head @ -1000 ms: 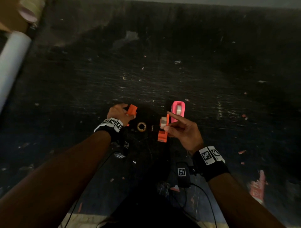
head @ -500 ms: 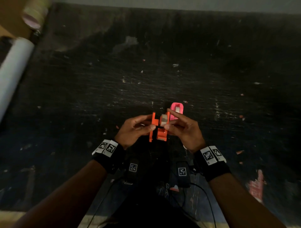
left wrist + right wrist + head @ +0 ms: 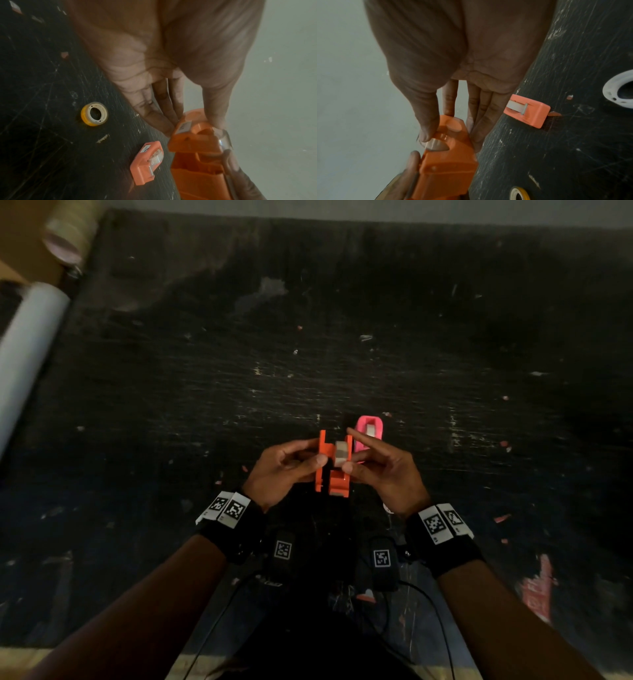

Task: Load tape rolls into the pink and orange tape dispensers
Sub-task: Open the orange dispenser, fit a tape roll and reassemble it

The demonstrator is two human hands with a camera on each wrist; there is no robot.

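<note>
Both hands' grips pinch the orange dispenser (image 3: 337, 474): left hand (image 3: 281, 470) one half, right hand (image 3: 387, 474) the other.

2 hands are in view: the left hand (image 3: 281, 470) and the right hand (image 3: 387, 474), both near the middle of the table (image 3: 342, 320). There are 2 tape dispensers: 1 orange dispenser (image 3: 334, 463), in 2 halves, between the hands, and 1 pink dispenser (image 3: 368, 433) just beyond it, to the right. Tape rolls number 3: 1 clear roll (image 3: 340, 453) in the orange dispenser, 1 in the pink dispenser, and 1 loose yellow roll (image 3: 94, 114) on the table. 1 white ring (image 3: 618, 89) lies on the table. 2 wristbands carry 2 printed markers each. At the far left lie 1 white tube (image 3: 27, 350) and 1 pale roll (image 3: 68, 234).
</note>
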